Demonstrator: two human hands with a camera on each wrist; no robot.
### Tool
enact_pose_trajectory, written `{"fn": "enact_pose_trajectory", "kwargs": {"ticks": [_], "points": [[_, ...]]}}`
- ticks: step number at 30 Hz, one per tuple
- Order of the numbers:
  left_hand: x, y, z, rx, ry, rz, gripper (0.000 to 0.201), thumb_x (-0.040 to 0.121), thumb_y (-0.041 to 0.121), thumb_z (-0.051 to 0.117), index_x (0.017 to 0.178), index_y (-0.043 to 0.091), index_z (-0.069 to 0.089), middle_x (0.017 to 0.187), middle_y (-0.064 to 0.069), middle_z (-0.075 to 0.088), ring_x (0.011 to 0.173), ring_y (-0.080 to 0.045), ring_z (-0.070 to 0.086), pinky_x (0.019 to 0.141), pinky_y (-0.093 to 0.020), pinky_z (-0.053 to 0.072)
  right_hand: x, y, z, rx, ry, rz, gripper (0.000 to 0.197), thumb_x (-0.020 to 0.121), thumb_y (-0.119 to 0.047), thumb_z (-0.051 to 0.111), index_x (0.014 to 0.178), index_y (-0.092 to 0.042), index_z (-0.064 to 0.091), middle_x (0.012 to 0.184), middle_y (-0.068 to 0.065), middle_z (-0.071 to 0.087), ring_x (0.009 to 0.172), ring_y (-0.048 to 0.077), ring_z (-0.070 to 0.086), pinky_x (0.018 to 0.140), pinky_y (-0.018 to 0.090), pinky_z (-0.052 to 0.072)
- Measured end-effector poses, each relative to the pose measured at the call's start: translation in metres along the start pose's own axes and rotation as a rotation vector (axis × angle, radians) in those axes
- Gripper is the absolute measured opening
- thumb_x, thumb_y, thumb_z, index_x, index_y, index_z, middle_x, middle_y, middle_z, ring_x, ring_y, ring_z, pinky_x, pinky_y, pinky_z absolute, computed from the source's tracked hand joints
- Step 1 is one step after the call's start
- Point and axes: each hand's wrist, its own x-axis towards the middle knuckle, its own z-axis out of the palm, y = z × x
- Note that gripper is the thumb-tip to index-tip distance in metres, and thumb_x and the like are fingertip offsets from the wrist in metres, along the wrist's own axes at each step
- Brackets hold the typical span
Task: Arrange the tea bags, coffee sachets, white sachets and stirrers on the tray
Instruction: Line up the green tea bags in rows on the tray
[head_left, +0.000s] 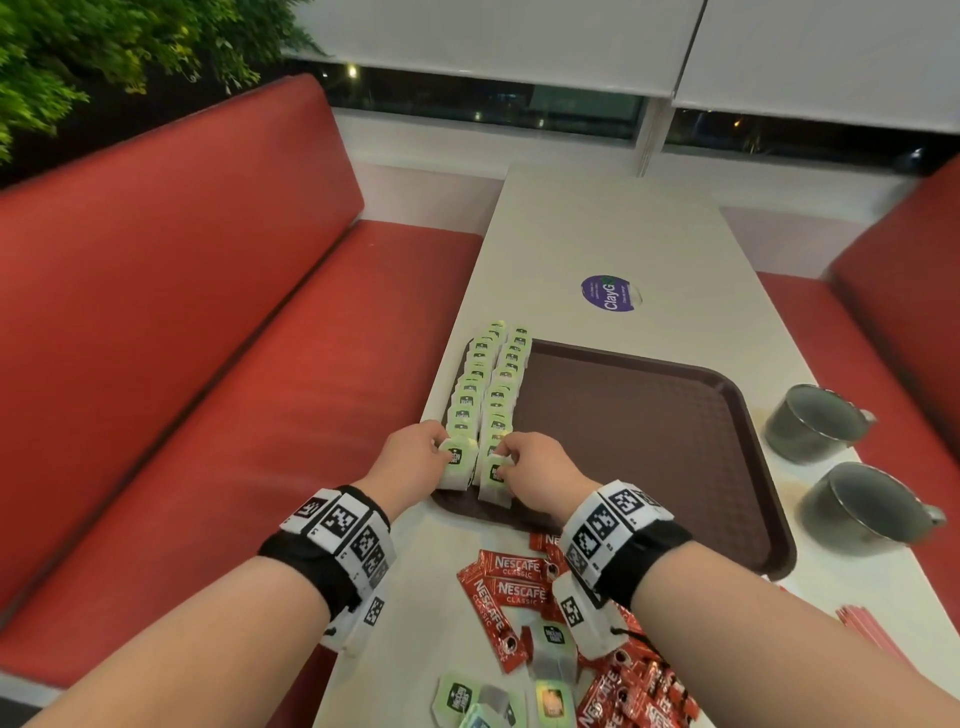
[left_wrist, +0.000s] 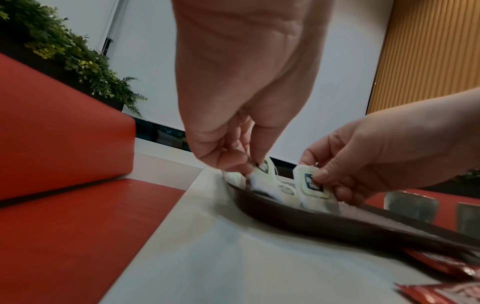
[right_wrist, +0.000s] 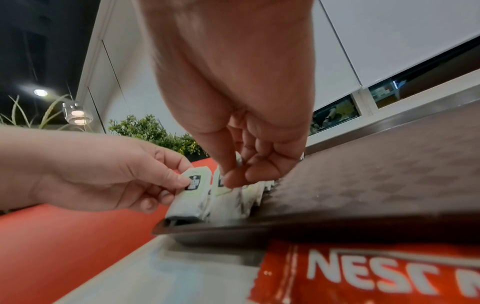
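A brown tray (head_left: 649, 431) lies on the white table. Two rows of pale green tea bags (head_left: 485, 379) run along its left side. My left hand (head_left: 415, 457) pinches the nearest tea bag (head_left: 457, 462) of the left row at the tray's near left corner. My right hand (head_left: 535, 475) pinches the nearest tea bag (head_left: 496, 475) of the right row beside it. In the left wrist view my left hand (left_wrist: 233, 156) holds its tea bag (left_wrist: 262, 176); in the right wrist view my right hand (right_wrist: 239, 172) holds its tea bag (right_wrist: 223, 189). Red coffee sachets (head_left: 511, 577) and loose tea bags (head_left: 553, 649) lie on the table near me.
Two grey metal mugs (head_left: 815, 421) (head_left: 867, 506) stand right of the tray. Red stirrers (head_left: 872, 631) lie at the table's right edge. A round purple sticker (head_left: 610, 293) marks the far tabletop. Red bench seats (head_left: 260, 364) flank the table on both sides.
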Motion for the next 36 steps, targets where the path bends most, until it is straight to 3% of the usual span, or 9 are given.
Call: {"fn": "enact_pose_trajectory", "kwargs": {"ticks": [2, 5, 7, 11, 16, 27, 34, 36], "points": [[0.000, 0.000, 0.000, -0.023, 0.025, 0.005, 0.018, 0.092, 0.014, 0.056, 0.110, 0.015, 0.054, 0.085, 0.001, 0.052, 0.085, -0.019, 0.051, 0.072, -0.027, 0.041, 0.003, -0.003, 0.001, -0.015, 0.013, 0.008, 0.028, 0.093, -0.011, 0.053, 0.121, -0.013, 0.054, 0.103, 0.005, 0.053, 0.088, 0.020, 0.054, 0.068, 0.023, 0.043], [-0.004, 0.000, 0.002, 0.034, 0.062, 0.121, 0.044, 0.087, 0.010, 0.062, 0.127, 0.019, 0.047, 0.117, -0.002, 0.049, 0.100, -0.022, 0.053, 0.084, -0.029, 0.043, 0.000, -0.003, 0.004, -0.095, 0.087, -0.051, 0.036, 0.089, -0.011, 0.057, 0.123, -0.016, 0.046, 0.115, 0.007, 0.047, 0.091, 0.025, 0.055, 0.071, 0.027, 0.044], [-0.006, 0.000, 0.005, 0.148, 0.012, 0.211, 0.047, 0.084, 0.008, 0.062, 0.128, 0.019, 0.049, 0.124, -0.003, 0.047, 0.103, -0.024, 0.054, 0.088, -0.031, 0.043, -0.004, -0.002, 0.009, -0.226, 0.072, -0.115, 0.034, 0.087, -0.011, 0.059, 0.116, -0.019, 0.044, 0.114, 0.004, 0.041, 0.083, 0.027, 0.053, 0.068, 0.033, 0.044], [-0.002, -0.002, 0.013, 0.375, -0.109, 0.258, 0.034, 0.086, 0.012, 0.060, 0.120, 0.016, 0.056, 0.118, -0.007, 0.052, 0.107, -0.026, 0.052, 0.088, -0.033, 0.043, -0.007, -0.003, 0.016, -0.411, -0.042, -0.123, 0.032, 0.088, -0.010, 0.056, 0.117, -0.015, 0.045, 0.116, 0.008, 0.040, 0.092, 0.034, 0.057, 0.067, 0.037, 0.044], [0.000, 0.000, 0.018, 0.499, -0.125, 0.237, 0.026, 0.090, 0.016, 0.055, 0.115, 0.010, 0.055, 0.115, -0.011, 0.052, 0.103, -0.030, 0.053, 0.084, -0.038, 0.046, -0.004, -0.005, 0.018, -0.476, -0.046, -0.083, 0.033, 0.091, -0.009, 0.053, 0.122, -0.012, 0.044, 0.118, 0.012, 0.045, 0.101, 0.035, 0.056, 0.069, 0.036, 0.043], [0.002, 0.000, 0.024, 0.482, -0.059, 0.212, 0.013, 0.092, 0.015, 0.051, 0.100, 0.006, 0.051, 0.104, -0.014, 0.052, 0.097, -0.032, 0.052, 0.070, -0.035, 0.038, 0.007, -0.004, 0.021, -0.432, -0.033, -0.060, 0.027, 0.090, -0.014, 0.053, 0.116, -0.011, 0.045, 0.112, 0.013, 0.051, 0.099, 0.034, 0.057, 0.075, 0.039, 0.048], [-0.002, -0.001, 0.021, 0.398, -0.053, 0.195, 0.027, 0.089, 0.021, 0.058, 0.112, 0.007, 0.054, 0.112, -0.012, 0.053, 0.101, -0.030, 0.054, 0.080, -0.035, 0.044, 0.008, -0.001, 0.017, -0.310, -0.013, -0.080, 0.023, 0.088, -0.018, 0.061, 0.104, -0.012, 0.047, 0.105, 0.010, 0.057, 0.094, 0.028, 0.058, 0.075, 0.036, 0.049], [-0.007, -0.002, 0.015, 0.320, -0.023, 0.196, 0.032, 0.088, 0.024, 0.061, 0.115, 0.008, 0.055, 0.114, -0.011, 0.054, 0.102, -0.028, 0.054, 0.082, -0.032, 0.044, 0.006, 0.001, 0.013, -0.189, 0.035, -0.046, 0.030, 0.088, -0.023, 0.063, 0.111, -0.010, 0.048, 0.106, 0.009, 0.057, 0.096, 0.026, 0.058, 0.073, 0.031, 0.045]]}}
